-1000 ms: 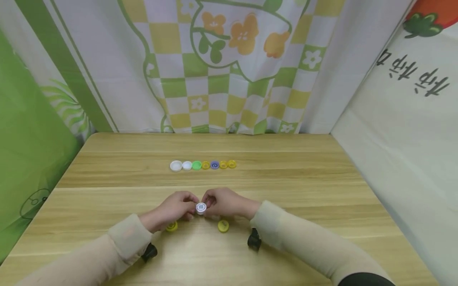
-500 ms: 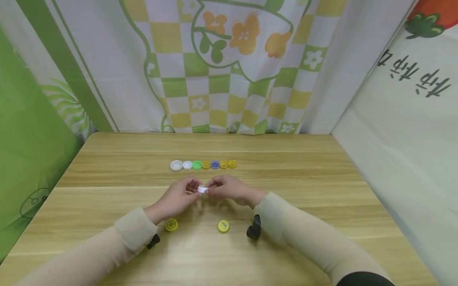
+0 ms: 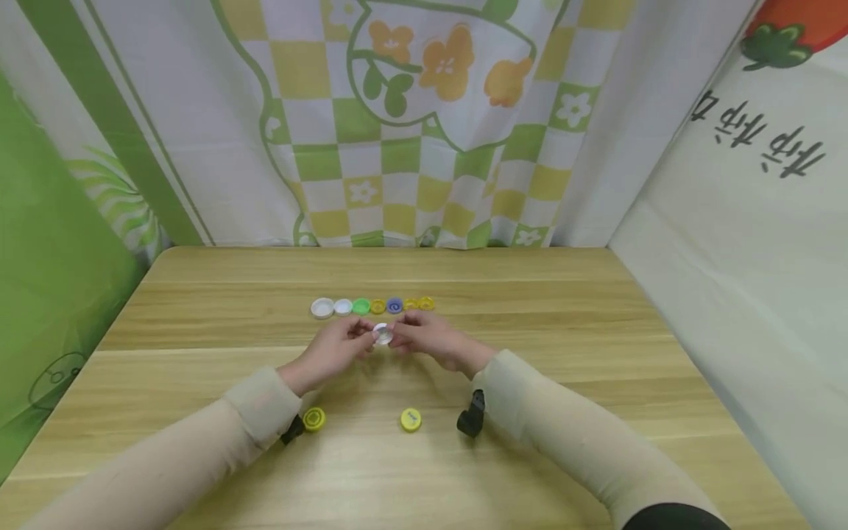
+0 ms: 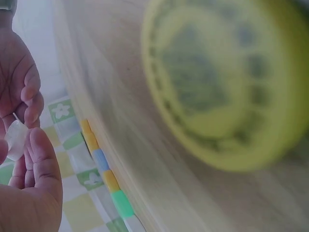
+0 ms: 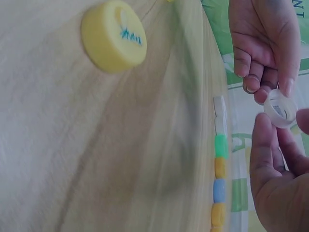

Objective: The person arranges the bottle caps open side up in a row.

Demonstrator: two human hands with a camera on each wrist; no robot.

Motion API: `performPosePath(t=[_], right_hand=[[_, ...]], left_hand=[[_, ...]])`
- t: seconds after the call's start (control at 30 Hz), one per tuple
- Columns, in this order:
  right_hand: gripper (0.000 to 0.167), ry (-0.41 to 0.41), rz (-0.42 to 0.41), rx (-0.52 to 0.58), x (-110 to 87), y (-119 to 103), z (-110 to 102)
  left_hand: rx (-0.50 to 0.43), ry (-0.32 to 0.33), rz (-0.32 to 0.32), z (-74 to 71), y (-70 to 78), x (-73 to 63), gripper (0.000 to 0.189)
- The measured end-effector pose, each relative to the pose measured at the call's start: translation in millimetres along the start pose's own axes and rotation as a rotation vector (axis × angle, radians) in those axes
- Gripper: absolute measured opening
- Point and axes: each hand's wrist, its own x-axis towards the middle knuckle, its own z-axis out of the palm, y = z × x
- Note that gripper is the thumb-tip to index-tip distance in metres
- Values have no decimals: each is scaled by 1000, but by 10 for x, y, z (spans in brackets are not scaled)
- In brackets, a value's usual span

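Above the table, between my two hands, is a white bottle cap [image 3: 383,334], its hollow underside turned upward in the head view. My left hand [image 3: 334,347] pinches its left edge with thumb and fingers. On the opposite edge, my right hand [image 3: 433,340] pinches it too. Seen from the right wrist, the cap [image 5: 280,108] is translucent with a small dark print inside. Just beyond the hands, a row of caps lies hollow side up: two white ones, a green cap [image 3: 361,306], yellow ones and a blue cap [image 3: 394,305].
Two yellow caps rest printed side up nearer my body, a left one [image 3: 314,419] by my left wrist and a right one [image 3: 411,419] between my forearms. A patterned curtain [image 3: 397,191] hangs behind the wooden table [image 3: 563,309].
Both hands have lifted the white cap and carried it away from my body toward the row. It has been flipped from printed top up to hollow side up.
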Motion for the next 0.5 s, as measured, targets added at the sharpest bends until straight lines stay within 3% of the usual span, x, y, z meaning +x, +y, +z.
performPosePath(t=[0.13, 0.5], right_hand=[[26, 47, -47, 2, 1, -22, -24], [29, 73, -64, 5, 14, -1, -135]], left_hand=[[-53, 0, -22, 31, 30, 63, 24], [-216, -1, -46, 81, 68, 219, 30]])
